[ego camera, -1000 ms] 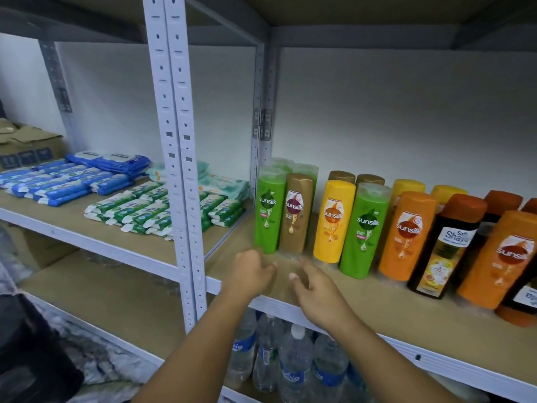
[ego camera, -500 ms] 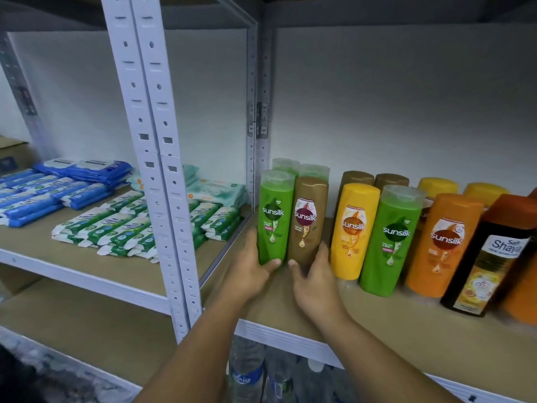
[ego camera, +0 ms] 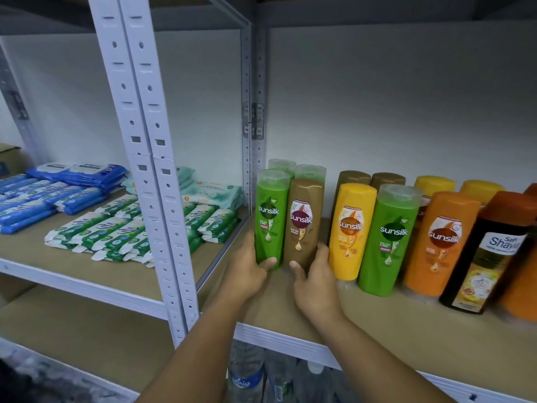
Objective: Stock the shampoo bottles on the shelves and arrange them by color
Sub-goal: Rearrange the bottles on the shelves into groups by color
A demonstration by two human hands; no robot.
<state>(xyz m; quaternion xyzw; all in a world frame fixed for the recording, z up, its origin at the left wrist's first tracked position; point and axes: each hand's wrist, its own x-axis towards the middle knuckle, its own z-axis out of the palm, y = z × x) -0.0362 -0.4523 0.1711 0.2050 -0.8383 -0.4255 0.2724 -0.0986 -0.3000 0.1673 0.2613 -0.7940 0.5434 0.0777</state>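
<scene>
Bottom centre, below the shelf (ego camera: 392,330) edge: blurred water bottles (ego camera: 247,379). Mid-frame, gripping the foot of a green bottle (ego camera: 270,219) with the left hand (ego camera: 247,274) and the foot of a brown bottle (ego camera: 303,225) with the right hand (ego camera: 315,283), fingers (ego camera: 322,249) curled behind, thumbs in front. Both upright on the shelf, touching side by side. Rightward, in a row: yellow bottle (ego camera: 351,231), second green bottle (ego camera: 389,239), orange bottle (ego camera: 441,242), dark bottle (ego camera: 488,257). Behind, more caps. Far left: green wipe packs (ego camera: 96,234), blue packs (ego camera: 43,196).
</scene>
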